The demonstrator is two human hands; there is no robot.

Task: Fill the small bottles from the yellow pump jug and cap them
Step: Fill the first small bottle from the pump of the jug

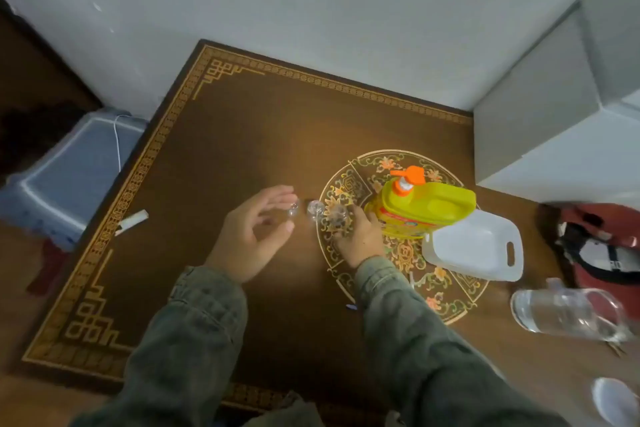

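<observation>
Three small clear round bottles [316, 209] — beside glossy yellow jug [424, 210].

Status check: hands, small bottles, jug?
Left hand open beside small clear bottles. Right hand on one; grip unclear. Yellow pump jug with orange pump upright, untouched. Nothing blocking.

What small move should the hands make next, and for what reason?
Probably the right hand should bring the small clear bottle that it holds under the orange pump of the yellow jug. The spout points toward the bottles, and the left hand hangs open beside two others.
</observation>
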